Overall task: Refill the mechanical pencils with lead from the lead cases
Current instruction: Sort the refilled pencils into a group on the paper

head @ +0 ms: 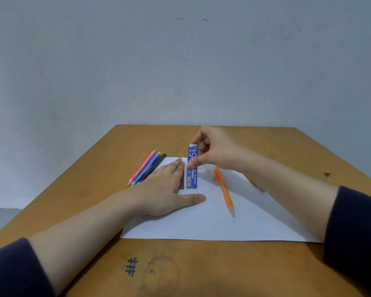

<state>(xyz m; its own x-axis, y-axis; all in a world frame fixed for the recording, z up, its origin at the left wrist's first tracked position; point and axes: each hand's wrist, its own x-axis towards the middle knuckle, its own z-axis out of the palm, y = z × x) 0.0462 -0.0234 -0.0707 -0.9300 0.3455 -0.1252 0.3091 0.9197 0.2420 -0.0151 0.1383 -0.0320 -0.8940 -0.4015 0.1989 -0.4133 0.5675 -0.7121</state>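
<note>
A blue lead case (192, 176) lies on the white paper sheet (219, 224), and my right hand (214, 150) pinches its far end between thumb and fingers. My left hand (165, 189) rests flat on the paper beside the case, fingers straight, partly covering a red lead case (182, 184). An orange mechanical pencil (224, 190) lies on the paper to the right, tip toward me. Pink, blue and black mechanical pencils (145, 168) lie side by side on the table left of the paper.
The wooden table (180, 266) has pen marks near its front edge. A wall stands right behind the table's far edge. Another small item (256, 185) lies half hidden behind my right forearm.
</note>
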